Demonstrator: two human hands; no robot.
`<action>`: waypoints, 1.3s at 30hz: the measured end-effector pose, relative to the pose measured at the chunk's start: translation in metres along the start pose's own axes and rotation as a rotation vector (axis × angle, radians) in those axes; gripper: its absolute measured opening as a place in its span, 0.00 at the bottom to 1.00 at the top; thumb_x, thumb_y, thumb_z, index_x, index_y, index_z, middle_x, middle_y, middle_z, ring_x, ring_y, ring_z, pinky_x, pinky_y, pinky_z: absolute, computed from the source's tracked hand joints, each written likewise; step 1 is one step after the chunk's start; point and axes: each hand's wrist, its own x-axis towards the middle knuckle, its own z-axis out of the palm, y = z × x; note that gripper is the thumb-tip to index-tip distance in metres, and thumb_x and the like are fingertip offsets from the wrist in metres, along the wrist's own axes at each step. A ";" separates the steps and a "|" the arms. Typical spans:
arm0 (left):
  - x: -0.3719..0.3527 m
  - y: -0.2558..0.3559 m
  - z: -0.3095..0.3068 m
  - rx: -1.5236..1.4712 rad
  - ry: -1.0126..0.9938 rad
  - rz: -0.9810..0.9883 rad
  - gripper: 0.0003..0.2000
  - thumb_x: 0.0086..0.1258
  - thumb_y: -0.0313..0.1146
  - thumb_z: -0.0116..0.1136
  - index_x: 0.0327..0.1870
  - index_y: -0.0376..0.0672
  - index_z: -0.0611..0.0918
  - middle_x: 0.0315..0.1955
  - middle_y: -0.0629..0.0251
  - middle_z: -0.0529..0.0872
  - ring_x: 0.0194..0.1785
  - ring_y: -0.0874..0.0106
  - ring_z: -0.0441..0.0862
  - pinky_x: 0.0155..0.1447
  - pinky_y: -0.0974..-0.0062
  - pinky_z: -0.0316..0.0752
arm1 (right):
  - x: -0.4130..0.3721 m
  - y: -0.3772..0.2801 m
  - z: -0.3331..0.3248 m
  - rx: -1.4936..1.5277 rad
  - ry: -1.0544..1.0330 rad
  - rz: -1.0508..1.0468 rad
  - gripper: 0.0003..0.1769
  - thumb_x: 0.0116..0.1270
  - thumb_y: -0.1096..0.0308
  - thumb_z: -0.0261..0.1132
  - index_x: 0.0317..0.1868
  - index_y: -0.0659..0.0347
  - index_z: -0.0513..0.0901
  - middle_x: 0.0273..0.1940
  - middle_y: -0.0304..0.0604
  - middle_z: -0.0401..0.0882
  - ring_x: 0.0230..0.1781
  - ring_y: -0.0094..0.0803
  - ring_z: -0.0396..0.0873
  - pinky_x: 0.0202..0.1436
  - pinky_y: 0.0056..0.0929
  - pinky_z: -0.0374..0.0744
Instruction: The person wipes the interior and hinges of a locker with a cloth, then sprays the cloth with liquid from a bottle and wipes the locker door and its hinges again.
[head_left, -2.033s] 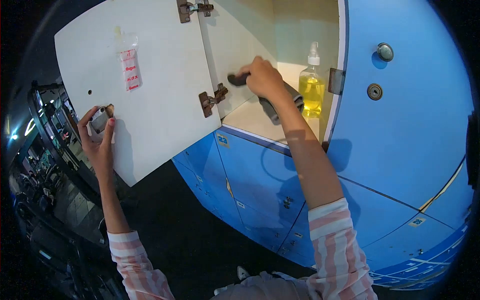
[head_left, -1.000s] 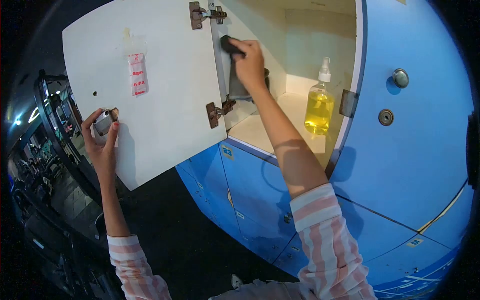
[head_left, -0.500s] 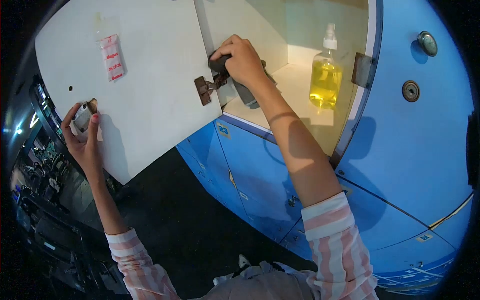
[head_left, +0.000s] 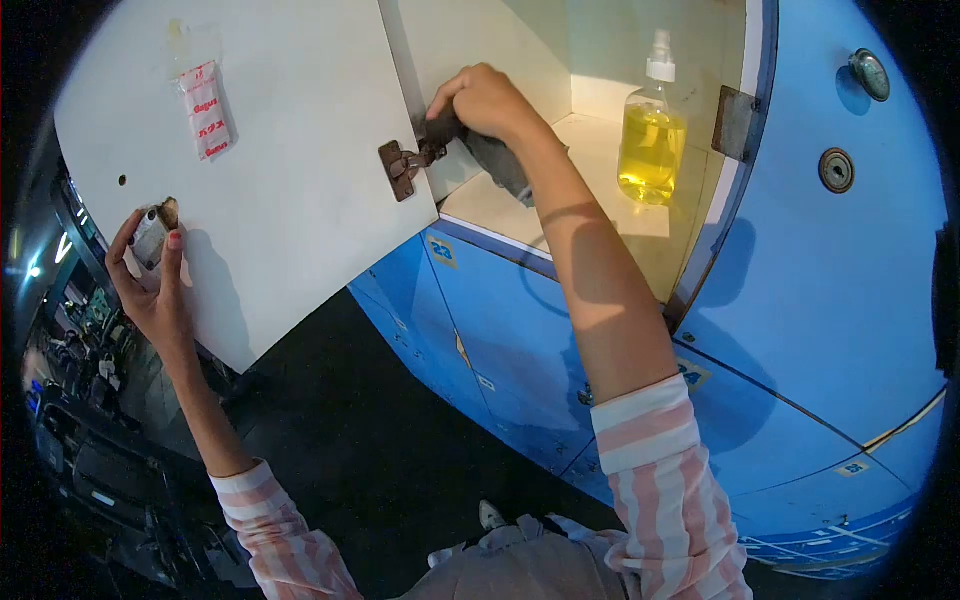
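My left hand (head_left: 150, 290) grips the edge of the white locker door (head_left: 290, 180) at its metal lock (head_left: 151, 238), thumb on the inner face and fingers around the edge. Inside the compartment, by the hinge (head_left: 402, 166), my right hand (head_left: 485, 102) is closed on a dark grey cloth (head_left: 500, 165). Part of the cloth hangs below the fingers, over the compartment floor. To the right of that hand, a clear spray bottle (head_left: 652, 150) with yellow liquid and a white top stands upright on the compartment floor (head_left: 590, 150).
A white packet with red print (head_left: 205, 110) is stuck to the door's inner face. Blue locker doors (head_left: 800, 300) lie below and to the right, one with a round knob (head_left: 869, 75). Dark floor (head_left: 330, 450) stretches below; gym-like equipment (head_left: 110, 450) stands at the left.
My right hand and the cloth have shifted slightly right along the compartment's left side. The whole view has moved a little, and my left hand stays on the door edge.
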 end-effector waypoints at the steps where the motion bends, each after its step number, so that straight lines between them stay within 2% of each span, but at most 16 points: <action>1: -0.001 0.002 0.000 -0.024 -0.004 -0.023 0.20 0.55 0.38 0.64 0.48 0.42 0.74 0.48 0.63 0.75 0.53 0.71 0.71 0.61 0.68 0.63 | 0.000 0.000 -0.001 0.000 0.002 0.002 0.16 0.47 0.76 0.51 0.26 0.50 0.86 0.31 0.45 0.82 0.34 0.41 0.79 0.45 0.29 0.75; 3: -0.001 0.002 0.001 -0.052 -0.006 -0.045 0.20 0.55 0.38 0.64 0.48 0.43 0.75 0.48 0.63 0.75 0.53 0.71 0.71 0.61 0.68 0.63 | 0.002 0.000 -0.002 0.194 0.190 0.075 0.17 0.46 0.76 0.50 0.27 0.50 0.86 0.32 0.45 0.82 0.35 0.41 0.79 0.45 0.27 0.75; 5: 0.000 0.001 0.001 -0.029 -0.003 -0.019 0.20 0.55 0.38 0.64 0.48 0.43 0.75 0.48 0.63 0.75 0.52 0.70 0.71 0.60 0.68 0.63 | 0.000 0.002 0.001 0.153 0.180 0.035 0.17 0.47 0.76 0.50 0.26 0.49 0.86 0.32 0.46 0.82 0.35 0.42 0.78 0.46 0.27 0.75; 7: 0.000 -0.004 0.002 -0.053 -0.005 -0.019 0.20 0.55 0.38 0.64 0.48 0.43 0.75 0.48 0.63 0.75 0.52 0.70 0.71 0.60 0.68 0.63 | -0.003 0.003 0.004 -0.034 -0.034 0.010 0.17 0.48 0.75 0.50 0.26 0.49 0.86 0.32 0.46 0.81 0.36 0.41 0.78 0.46 0.28 0.74; 9: -0.001 -0.006 0.002 -0.076 -0.011 -0.016 0.20 0.56 0.38 0.64 0.48 0.43 0.75 0.48 0.63 0.75 0.52 0.71 0.71 0.60 0.68 0.64 | -0.006 0.005 0.002 -0.055 -0.082 0.043 0.17 0.48 0.75 0.50 0.26 0.49 0.86 0.33 0.46 0.81 0.36 0.41 0.78 0.46 0.28 0.75; 11: 0.000 -0.007 0.003 -0.106 -0.015 -0.018 0.19 0.56 0.37 0.64 0.48 0.43 0.75 0.47 0.63 0.75 0.52 0.71 0.71 0.59 0.69 0.64 | -0.005 0.009 -0.005 0.069 0.081 0.157 0.16 0.50 0.73 0.50 0.24 0.48 0.86 0.33 0.46 0.81 0.38 0.42 0.78 0.46 0.28 0.75; 13: 0.000 -0.010 0.003 -0.108 -0.011 -0.021 0.19 0.56 0.37 0.64 0.48 0.43 0.75 0.47 0.64 0.75 0.51 0.71 0.72 0.59 0.70 0.64 | -0.008 0.015 -0.015 0.064 0.130 0.241 0.13 0.51 0.70 0.52 0.28 0.52 0.85 0.36 0.47 0.81 0.39 0.43 0.78 0.46 0.31 0.75; 15: 0.000 -0.009 0.004 -0.109 -0.010 -0.023 0.20 0.56 0.37 0.64 0.48 0.43 0.75 0.47 0.64 0.75 0.51 0.71 0.72 0.58 0.71 0.64 | -0.012 0.018 -0.018 -0.421 0.076 0.342 0.13 0.51 0.68 0.55 0.34 0.59 0.83 0.39 0.49 0.80 0.40 0.45 0.78 0.47 0.36 0.74; 17: 0.000 -0.003 0.002 -0.063 -0.025 0.021 0.18 0.58 0.31 0.62 0.49 0.39 0.73 0.49 0.63 0.74 0.51 0.73 0.70 0.58 0.73 0.65 | -0.031 0.010 -0.011 -0.528 0.050 0.295 0.14 0.49 0.68 0.57 0.37 0.63 0.81 0.40 0.51 0.79 0.41 0.46 0.78 0.46 0.40 0.75; 19: -0.001 -0.001 0.002 -0.058 -0.031 -0.001 0.18 0.58 0.31 0.62 0.49 0.39 0.73 0.49 0.62 0.74 0.51 0.73 0.70 0.58 0.73 0.65 | -0.044 -0.003 -0.002 -0.647 -0.106 0.302 0.17 0.44 0.71 0.56 0.34 0.44 0.85 0.36 0.44 0.81 0.38 0.41 0.78 0.40 0.34 0.76; 20: 0.000 0.000 0.002 -0.053 -0.022 -0.024 0.18 0.58 0.31 0.62 0.49 0.39 0.73 0.49 0.62 0.74 0.51 0.73 0.70 0.58 0.73 0.65 | -0.049 -0.007 0.002 -0.616 -0.117 0.308 0.14 0.46 0.66 0.61 0.36 0.45 0.84 0.36 0.44 0.81 0.39 0.42 0.78 0.41 0.36 0.76; 22: -0.001 0.001 0.002 -0.075 -0.025 -0.025 0.18 0.58 0.31 0.62 0.49 0.39 0.73 0.49 0.62 0.74 0.51 0.72 0.71 0.58 0.73 0.65 | -0.057 -0.011 0.006 -0.545 -0.099 0.322 0.14 0.46 0.63 0.63 0.37 0.46 0.84 0.36 0.45 0.81 0.39 0.42 0.78 0.41 0.36 0.75; 24: 0.000 0.000 0.002 -0.096 -0.027 -0.028 0.18 0.58 0.31 0.62 0.49 0.39 0.73 0.49 0.62 0.73 0.51 0.72 0.71 0.58 0.73 0.65 | -0.062 -0.014 0.008 -0.408 -0.071 0.341 0.20 0.44 0.54 0.69 0.39 0.51 0.83 0.37 0.47 0.80 0.41 0.43 0.78 0.43 0.35 0.75; 30: 0.000 -0.007 0.002 -0.083 -0.038 0.026 0.19 0.58 0.32 0.61 0.50 0.38 0.72 0.51 0.60 0.72 0.51 0.71 0.71 0.55 0.74 0.70 | -0.066 -0.012 0.013 -0.173 -0.119 0.307 0.20 0.47 0.60 0.68 0.43 0.53 0.82 0.41 0.51 0.79 0.44 0.43 0.76 0.48 0.33 0.73; 32: -0.001 -0.003 0.003 -0.147 -0.003 -0.005 0.20 0.56 0.37 0.64 0.48 0.41 0.74 0.48 0.61 0.75 0.51 0.71 0.73 0.58 0.71 0.66 | -0.064 -0.004 0.015 -0.167 -0.158 0.295 0.20 0.47 0.62 0.68 0.44 0.53 0.81 0.41 0.51 0.79 0.44 0.43 0.76 0.49 0.32 0.72; 39: -0.001 -0.008 0.001 -0.124 -0.004 0.011 0.21 0.55 0.38 0.64 0.48 0.41 0.74 0.47 0.62 0.75 0.50 0.72 0.73 0.58 0.72 0.67 | -0.057 0.007 0.014 -0.205 -0.362 0.175 0.20 0.47 0.70 0.66 0.45 0.52 0.81 0.42 0.53 0.78 0.44 0.44 0.76 0.49 0.33 0.72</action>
